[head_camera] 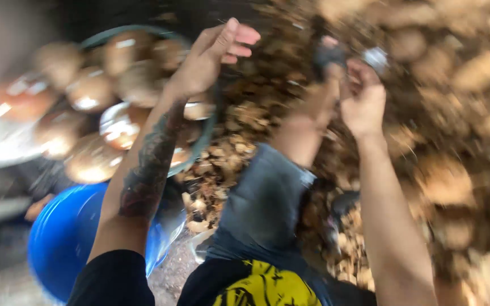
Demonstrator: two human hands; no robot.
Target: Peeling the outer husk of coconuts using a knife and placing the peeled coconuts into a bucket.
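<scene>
The tattooed left hand (pixel 214 56) hangs open, fingers loose, just above the round basin of brown halved coconut shells (pixel 94 102). Right of that basin, the right hand (pixel 364 99) clenches around a blurred dark tool (pixel 327 56) over the husk pile (pixel 455 113).

No packages, labels, signs or screens visible; view heavily motion-blurred

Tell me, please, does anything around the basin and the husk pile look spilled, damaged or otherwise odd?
Loose husk scraps lie scattered between the basin and the blue tub, as though spilled. The picture is too blurred to judge damage.
</scene>
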